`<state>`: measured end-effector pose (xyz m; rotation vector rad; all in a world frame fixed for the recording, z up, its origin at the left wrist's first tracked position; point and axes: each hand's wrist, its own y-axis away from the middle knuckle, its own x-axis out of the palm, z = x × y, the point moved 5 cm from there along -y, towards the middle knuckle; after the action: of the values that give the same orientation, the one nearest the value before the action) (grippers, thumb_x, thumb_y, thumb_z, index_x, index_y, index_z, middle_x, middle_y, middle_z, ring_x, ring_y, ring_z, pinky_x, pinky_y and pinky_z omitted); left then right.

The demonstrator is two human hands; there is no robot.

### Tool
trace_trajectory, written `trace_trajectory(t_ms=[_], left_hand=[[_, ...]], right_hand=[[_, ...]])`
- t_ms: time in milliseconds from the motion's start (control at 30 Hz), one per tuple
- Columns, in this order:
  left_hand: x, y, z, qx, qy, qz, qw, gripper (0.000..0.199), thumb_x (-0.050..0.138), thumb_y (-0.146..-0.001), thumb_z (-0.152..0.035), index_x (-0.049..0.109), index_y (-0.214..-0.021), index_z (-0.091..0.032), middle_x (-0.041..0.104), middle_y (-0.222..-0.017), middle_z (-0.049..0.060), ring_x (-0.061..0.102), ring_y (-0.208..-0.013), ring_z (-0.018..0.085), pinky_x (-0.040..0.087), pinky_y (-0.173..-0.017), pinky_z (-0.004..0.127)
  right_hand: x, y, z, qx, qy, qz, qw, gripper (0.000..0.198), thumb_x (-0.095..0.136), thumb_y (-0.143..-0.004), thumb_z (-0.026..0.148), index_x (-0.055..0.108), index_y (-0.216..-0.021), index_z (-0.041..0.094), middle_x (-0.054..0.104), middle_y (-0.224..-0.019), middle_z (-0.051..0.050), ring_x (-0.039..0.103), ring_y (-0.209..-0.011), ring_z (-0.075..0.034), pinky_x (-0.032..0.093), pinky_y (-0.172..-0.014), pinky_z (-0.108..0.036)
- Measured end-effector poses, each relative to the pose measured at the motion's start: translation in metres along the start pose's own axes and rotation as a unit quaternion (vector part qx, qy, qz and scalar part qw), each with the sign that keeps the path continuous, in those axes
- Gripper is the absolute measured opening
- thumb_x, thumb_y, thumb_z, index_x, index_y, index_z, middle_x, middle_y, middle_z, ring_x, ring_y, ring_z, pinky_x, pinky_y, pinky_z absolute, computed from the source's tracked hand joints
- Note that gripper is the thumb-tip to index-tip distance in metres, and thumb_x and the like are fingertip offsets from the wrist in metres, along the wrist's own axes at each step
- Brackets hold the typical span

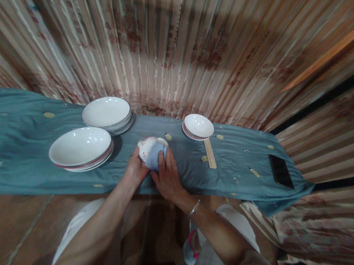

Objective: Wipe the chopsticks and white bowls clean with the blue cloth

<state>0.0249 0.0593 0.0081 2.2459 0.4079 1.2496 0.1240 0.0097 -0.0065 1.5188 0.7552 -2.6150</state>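
Above the front part of the table, my left hand (137, 164) grips a small white bowl (144, 146) with red markings on its outside. The bowl is tipped so that its patterned outer side shows. My right hand (169, 174) presses a light blue cloth (153, 157) against the bowl, its fingers closed over the cloth. Part of the bowl is hidden under the cloth and fingers. Beyond my right hand stand a few nested small white bowls (198, 125), with a bundle of wooden chopsticks (210, 154) lying beside them.
A stack of white plates (107, 112) stands at the back left, with a stack of large white bowls (80, 148) in front of it. A black phone (281, 171) lies near the right end of the teal tablecloth (238, 181). Patterned curtains (161, 53) hang behind the table.
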Motion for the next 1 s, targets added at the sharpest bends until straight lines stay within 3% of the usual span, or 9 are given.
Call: trace_trajectory(t_ms=[267, 467, 700, 867, 1000], left_hand=[[-0.005, -0.005, 0.002, 0.005, -0.021, -0.004, 1.000, 0.043, 0.037, -0.097, -0.030, 0.056, -0.131, -0.012, 0.076, -0.092, 0.008, 0.071, -0.078, 0.018, 0.056, -0.078, 0.027], [-0.004, 0.000, 0.002, 0.004, -0.030, -0.008, 1.000, 0.039, 0.039, -0.097, -0.028, 0.062, -0.123, -0.010, 0.074, -0.076, 0.005, 0.067, -0.062, 0.015, 0.056, -0.071, 0.025], [-0.004, 0.003, 0.005, 0.016, -0.012, 0.007, 1.000, 0.030, 0.042, -0.097, -0.025, 0.068, -0.105, -0.011, 0.072, -0.070, 0.003, 0.067, -0.060, 0.012, 0.055, -0.064, 0.020], [-0.005, 0.000, 0.005, 0.053, -0.032, 0.029, 0.998, 0.019, 0.054, -0.091, -0.023, 0.069, -0.090, -0.013, 0.072, -0.071, 0.001, 0.068, -0.063, 0.010, 0.054, -0.068, 0.017], [-0.003, 0.003, 0.005, 0.069, -0.052, 0.035, 0.996, 0.021, 0.053, -0.092, -0.024, 0.070, -0.084, -0.013, 0.073, -0.075, 0.002, 0.069, -0.072, 0.011, 0.052, -0.073, 0.017]], right_hand=[[-0.007, -0.010, 0.004, -0.025, 0.021, -0.001, 0.999, 0.065, 0.048, -0.094, 0.034, 0.028, -0.148, 0.005, 0.017, -0.159, -0.024, 0.006, -0.149, -0.033, 0.023, -0.116, -0.056], [-0.015, -0.017, 0.008, -0.052, 0.050, 0.004, 0.997, 0.058, 0.046, -0.095, 0.030, 0.034, -0.147, 0.009, 0.023, -0.159, -0.019, 0.009, -0.149, -0.031, 0.024, -0.116, -0.054], [-0.020, -0.021, 0.013, -0.102, 0.113, -0.034, 0.988, 0.050, 0.045, -0.096, 0.025, 0.041, -0.144, 0.013, 0.032, -0.156, -0.015, 0.014, -0.148, -0.032, 0.030, -0.114, -0.053], [-0.020, -0.023, 0.017, -0.116, 0.129, -0.050, 0.984, 0.051, 0.045, -0.096, 0.023, 0.040, -0.145, 0.013, 0.033, -0.156, -0.014, 0.015, -0.148, -0.031, 0.029, -0.115, -0.052], [-0.024, -0.026, 0.018, -0.125, 0.126, -0.054, 0.983, 0.052, 0.044, -0.096, 0.024, 0.039, -0.145, 0.010, 0.034, -0.155, -0.015, 0.015, -0.149, -0.030, 0.027, -0.117, -0.050]])
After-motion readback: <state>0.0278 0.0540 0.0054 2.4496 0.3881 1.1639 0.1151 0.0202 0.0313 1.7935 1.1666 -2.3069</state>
